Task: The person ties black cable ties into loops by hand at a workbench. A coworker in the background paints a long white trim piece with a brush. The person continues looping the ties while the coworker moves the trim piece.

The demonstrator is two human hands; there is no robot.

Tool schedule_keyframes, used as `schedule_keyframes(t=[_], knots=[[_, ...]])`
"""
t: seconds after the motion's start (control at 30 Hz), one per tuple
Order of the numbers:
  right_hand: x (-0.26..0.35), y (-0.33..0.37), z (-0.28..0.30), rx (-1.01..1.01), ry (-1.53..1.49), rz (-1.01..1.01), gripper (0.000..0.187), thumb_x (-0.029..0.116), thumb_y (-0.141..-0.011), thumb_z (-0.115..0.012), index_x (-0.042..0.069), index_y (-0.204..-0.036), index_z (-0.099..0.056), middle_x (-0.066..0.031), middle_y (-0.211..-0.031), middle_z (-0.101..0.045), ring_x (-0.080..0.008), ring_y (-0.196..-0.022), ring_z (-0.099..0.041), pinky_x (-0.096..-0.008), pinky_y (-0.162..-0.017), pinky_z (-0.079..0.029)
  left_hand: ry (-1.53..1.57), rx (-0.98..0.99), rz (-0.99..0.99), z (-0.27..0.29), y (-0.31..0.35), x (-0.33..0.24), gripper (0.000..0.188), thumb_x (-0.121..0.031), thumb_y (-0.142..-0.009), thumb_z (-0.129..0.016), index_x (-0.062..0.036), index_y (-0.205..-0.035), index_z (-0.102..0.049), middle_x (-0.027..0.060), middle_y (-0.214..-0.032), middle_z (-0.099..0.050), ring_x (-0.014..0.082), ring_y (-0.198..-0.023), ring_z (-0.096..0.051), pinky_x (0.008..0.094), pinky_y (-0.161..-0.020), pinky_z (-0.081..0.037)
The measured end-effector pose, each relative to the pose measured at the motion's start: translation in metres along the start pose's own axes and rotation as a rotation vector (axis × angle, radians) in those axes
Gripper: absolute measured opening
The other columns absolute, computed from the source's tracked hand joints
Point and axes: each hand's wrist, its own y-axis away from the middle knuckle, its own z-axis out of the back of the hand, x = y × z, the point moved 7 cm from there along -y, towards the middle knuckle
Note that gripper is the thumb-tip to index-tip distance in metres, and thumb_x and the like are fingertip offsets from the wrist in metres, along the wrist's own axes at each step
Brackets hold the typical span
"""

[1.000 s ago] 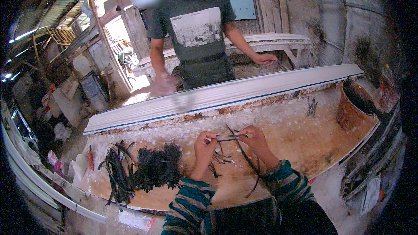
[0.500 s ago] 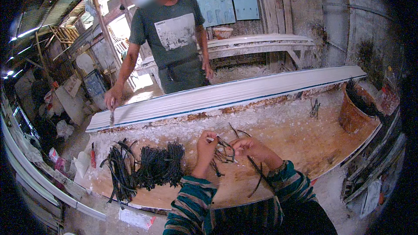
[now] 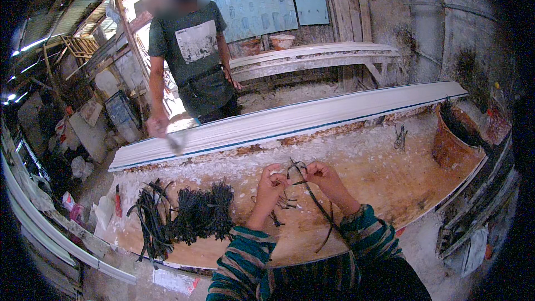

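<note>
Both my hands are raised over the middle of the wooden board [image 3: 379, 189], a short gap between them. My left hand [image 3: 271, 187] is closed, fingers pinched on a dark strip [image 3: 296, 181]. The right one, my right hand [image 3: 326, 178], pinches the same strip, which bends into a loop between the hands. A long dark strip [image 3: 319, 205] runs down from there toward my right sleeve. Several short dark strips [image 3: 286, 201] lie beneath and beside my left hand. Further left are a heap of loose black strips [image 3: 151, 220] and tied black bundles [image 3: 195, 214].
Beyond the board lies a long white plaster moulding [image 3: 278, 128] with a blue edge. Across it a person [image 3: 189, 61] moves a blurred tool. At right stand a rusty bucket [image 3: 451, 147] holding dark material and a small wire bunch [image 3: 400, 138]. A red-handled tool [image 3: 118, 200] lies far left.
My right hand has risen slightly and turned, and a loop of strip now shows between my hands. The person opposite has shifted left, the tool hand moving right and lifting off the moulding's left end.
</note>
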Motion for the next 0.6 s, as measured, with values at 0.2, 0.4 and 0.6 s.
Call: schedule_keyframes(t=[0.2,0.4,0.6], knots=[[-0.002,-0.001,0.022,-0.278,0.317,0.008,0.012,0.008,-0.080,-0.056,0.002,-0.090,-0.061,0.0002,-0.079,-0.058,-0.0077,-0.075,-0.051,-0.0219,-0.068,-0.041,0.174,0.218,0.096,-0.026,0.012,-0.001,0.054,0.003,-0.072,-0.062,-0.0101,-0.118,-0.035,-0.0008,-0.080,-0.053,0.0052,-0.070,-0.049,0.0186,-0.062,-0.041],[0.010,0.004,0.024,-0.326,0.163,0.018,0.010,0.007,-0.077,-0.058,0.000,-0.084,-0.059,-0.0034,-0.078,-0.057,-0.0112,-0.073,-0.052,-0.0232,-0.067,-0.042,0.073,0.443,0.098,-0.041,0.024,0.002,0.024,0.001,-0.073,-0.062,-0.0079,-0.093,-0.052,-0.0015,-0.079,-0.053,0.0048,-0.070,-0.050,0.0188,-0.060,-0.042],[0.023,0.005,0.031,-0.427,0.601,0.295,0.007,0.007,-0.075,-0.061,0.002,-0.078,-0.058,-0.0027,-0.078,-0.056,-0.0109,-0.072,-0.052,-0.0232,-0.068,-0.042,-0.174,0.015,0.003,0.000,0.006,0.005,0.012,0.001,-0.073,-0.059,-0.0071,-0.077,-0.052,-0.0017,-0.069,-0.053,0.0040,-0.058,-0.046,0.0192,-0.051,-0.038]])
